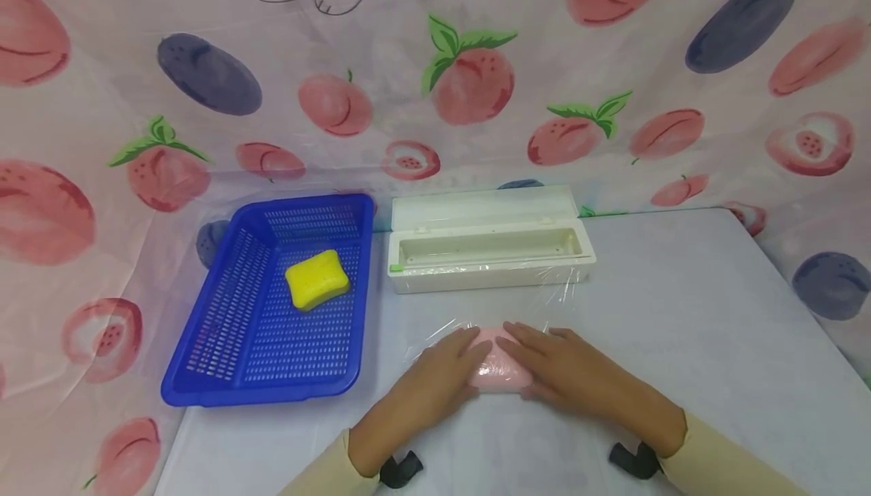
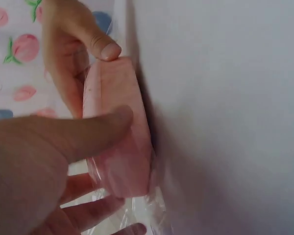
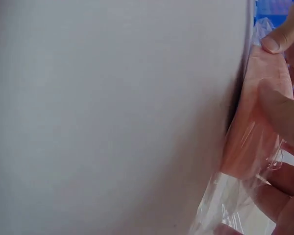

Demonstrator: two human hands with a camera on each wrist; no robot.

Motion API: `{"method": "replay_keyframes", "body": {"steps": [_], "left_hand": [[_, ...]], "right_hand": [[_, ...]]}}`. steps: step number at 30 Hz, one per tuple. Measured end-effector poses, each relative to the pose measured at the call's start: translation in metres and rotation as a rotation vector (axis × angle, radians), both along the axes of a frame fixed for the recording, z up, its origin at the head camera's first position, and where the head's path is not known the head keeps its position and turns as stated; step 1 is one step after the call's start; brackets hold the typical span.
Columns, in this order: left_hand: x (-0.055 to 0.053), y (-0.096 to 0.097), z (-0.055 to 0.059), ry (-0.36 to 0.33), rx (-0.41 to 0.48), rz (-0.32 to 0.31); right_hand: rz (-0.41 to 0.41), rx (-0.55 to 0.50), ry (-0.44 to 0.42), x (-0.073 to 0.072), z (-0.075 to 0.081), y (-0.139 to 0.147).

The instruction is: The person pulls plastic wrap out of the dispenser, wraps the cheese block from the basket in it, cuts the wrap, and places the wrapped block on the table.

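Observation:
A pink sponge-like block (image 1: 501, 372) lies on the white table under clear cling film (image 1: 559, 293). My left hand (image 1: 438, 371) grips its left end and my right hand (image 1: 570, 369) its right end. In the left wrist view, both thumbs press the near side of the pink block (image 2: 118, 166), while fingers reach round its far side. Loose film (image 3: 218, 203) trails past its end in the right wrist view. The film stretches back toward a white cling film dispenser (image 1: 490, 278), whose lid (image 1: 485, 209) stands raised.
On the left stands a blue perforated basket (image 1: 362, 330) holding a yellow sponge (image 1: 317, 280). A green tab (image 1: 397, 268) sits at the dispenser's left front corner. Fruit-patterned cloth (image 1: 367, 42) hangs behind the table (image 1: 714, 314).

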State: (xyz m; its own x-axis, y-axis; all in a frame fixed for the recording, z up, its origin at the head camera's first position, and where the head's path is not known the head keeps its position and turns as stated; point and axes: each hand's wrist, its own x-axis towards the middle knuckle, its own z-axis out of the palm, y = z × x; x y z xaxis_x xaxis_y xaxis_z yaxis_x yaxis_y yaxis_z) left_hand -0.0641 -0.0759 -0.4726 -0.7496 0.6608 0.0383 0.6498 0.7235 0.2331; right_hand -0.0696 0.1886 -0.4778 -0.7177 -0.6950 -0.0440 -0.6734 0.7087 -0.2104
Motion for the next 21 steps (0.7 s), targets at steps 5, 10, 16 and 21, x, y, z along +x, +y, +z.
{"method": "replay_keyframes", "body": {"steps": [5,10,16,21], "left_hand": [[-0.011,-0.003,0.007,-0.174,0.106,0.025],[-0.022,-0.007,0.01,-0.291,0.221,0.048],[-0.034,-0.009,0.005,-0.265,0.297,0.038],[-0.045,-0.007,-0.003,-0.246,0.376,0.06]], "right_hand": [[-0.086,-0.141,-0.133,-0.008,-0.001,0.003],[-0.201,-0.281,-0.316,-0.018,0.0,0.005],[-0.212,-0.395,-0.307,-0.028,-0.001,0.006],[-0.154,-0.453,-0.262,-0.035,-0.005,0.006]]}}
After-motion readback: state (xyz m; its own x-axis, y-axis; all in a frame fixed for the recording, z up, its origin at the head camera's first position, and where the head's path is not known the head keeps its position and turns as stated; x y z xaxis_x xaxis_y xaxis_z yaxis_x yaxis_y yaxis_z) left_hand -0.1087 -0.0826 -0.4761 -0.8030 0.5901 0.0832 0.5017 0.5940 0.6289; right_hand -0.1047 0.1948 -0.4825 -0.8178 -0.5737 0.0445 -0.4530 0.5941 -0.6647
